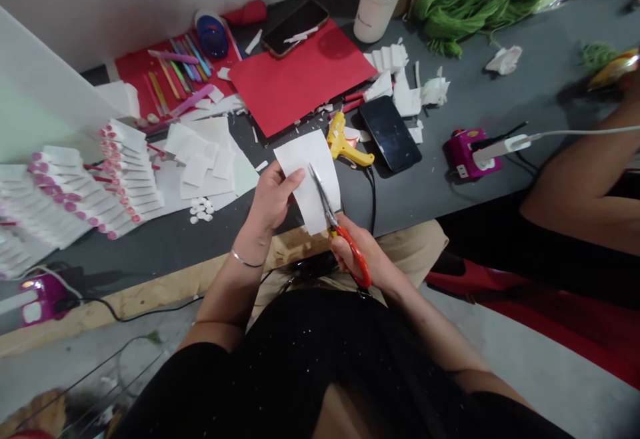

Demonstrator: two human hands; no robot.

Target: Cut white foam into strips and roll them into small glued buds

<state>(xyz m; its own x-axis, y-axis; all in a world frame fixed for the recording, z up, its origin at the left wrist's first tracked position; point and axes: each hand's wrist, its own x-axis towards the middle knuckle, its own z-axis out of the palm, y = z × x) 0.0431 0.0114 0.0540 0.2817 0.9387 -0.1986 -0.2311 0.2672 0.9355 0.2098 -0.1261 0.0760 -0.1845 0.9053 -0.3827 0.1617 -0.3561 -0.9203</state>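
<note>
My left hand pinches the left edge of a white sheet of paper, its thumb lying on top. My right hand is wrapped round the red handles of a pair of scissors. The scissor blades lie across the paper and point up and to the left. Whether the blades are closed on the paper is hard to tell. Just beyond the paper, a yellow glue gun rests on the table. Small white paper squares and several round white pieces lie to the left of my left hand.
Rows of white paper rolls with pink tips stand at the left. A red sheet, a black phone, a tall cup and green yarn lie farther back. A purple socket block sits near another person's arm.
</note>
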